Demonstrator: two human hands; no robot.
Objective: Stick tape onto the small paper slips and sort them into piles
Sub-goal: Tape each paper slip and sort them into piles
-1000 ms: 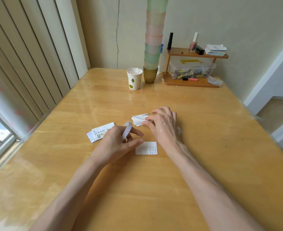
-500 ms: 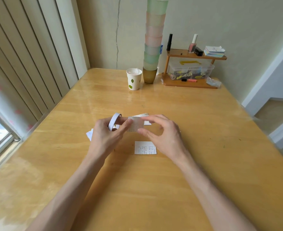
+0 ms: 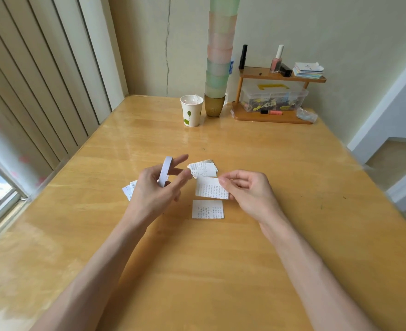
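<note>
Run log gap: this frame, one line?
left hand: grips tape roll | right hand: pinches held slip | lying: lone slip, far pile, left pile

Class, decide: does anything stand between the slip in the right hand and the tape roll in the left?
Nothing visible. Only the left hand's own fingers and open air separate the tape roll from the paper slip the right hand pinches; the slip pile lies farther back.

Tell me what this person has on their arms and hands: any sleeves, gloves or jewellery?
Nothing worn shows. The left forearm and right forearm are bare down to the picture's lower edge, with no sleeve or cuff in view. The left hand and right hand have no gloves, and no watch, bracelet or ring shows.
</note>
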